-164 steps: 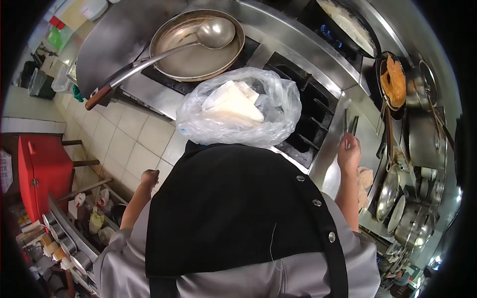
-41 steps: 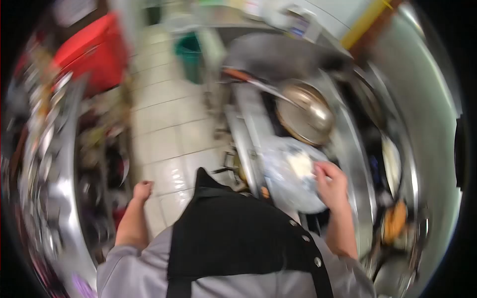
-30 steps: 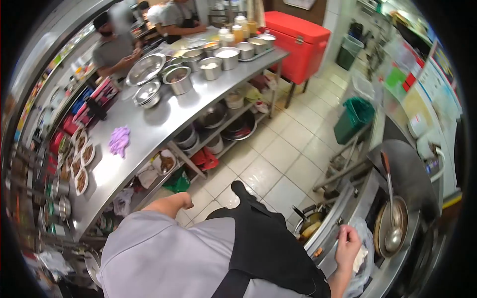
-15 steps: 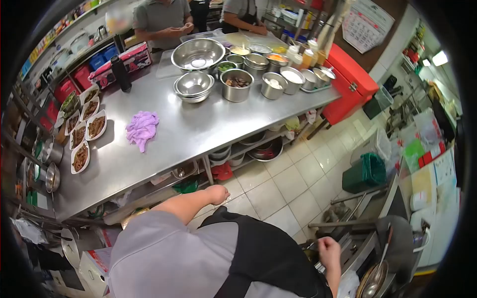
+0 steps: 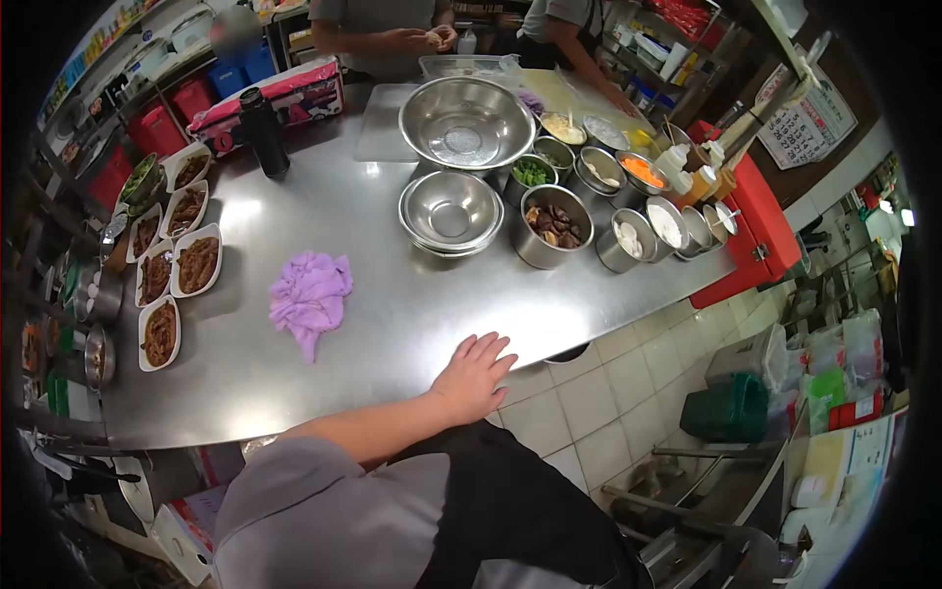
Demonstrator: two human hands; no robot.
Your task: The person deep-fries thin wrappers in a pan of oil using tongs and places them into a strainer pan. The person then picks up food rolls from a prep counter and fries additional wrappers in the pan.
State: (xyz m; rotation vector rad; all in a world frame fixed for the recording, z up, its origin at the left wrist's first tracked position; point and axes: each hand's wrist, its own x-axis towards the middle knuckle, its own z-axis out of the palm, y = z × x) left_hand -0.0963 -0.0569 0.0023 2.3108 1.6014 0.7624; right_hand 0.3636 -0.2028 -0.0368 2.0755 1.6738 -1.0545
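My left hand (image 5: 475, 379) is at the front edge of the steel table (image 5: 383, 304), fingers stretched out and holding nothing. Whether it touches the metal I cannot tell. A crumpled purple cloth (image 5: 310, 297) lies to its left. Beyond the hand stand nested steel bowls (image 5: 451, 211) and a steel pot of dark brown pieces (image 5: 555, 228). My right hand is out of view.
White dishes of brown food (image 5: 198, 260) line the table's left side. A large steel bowl (image 5: 466, 123), small pots and sauce bottles (image 5: 703, 184) stand at the back. Two people work across the table. A red cooler (image 5: 760, 236) is at the right end, a green bin (image 5: 726, 407) on the floor.
My left hand has risen from beside the table to its front edge, and its fingers have spread. My right hand has left the view. The view has shifted closer to the table.
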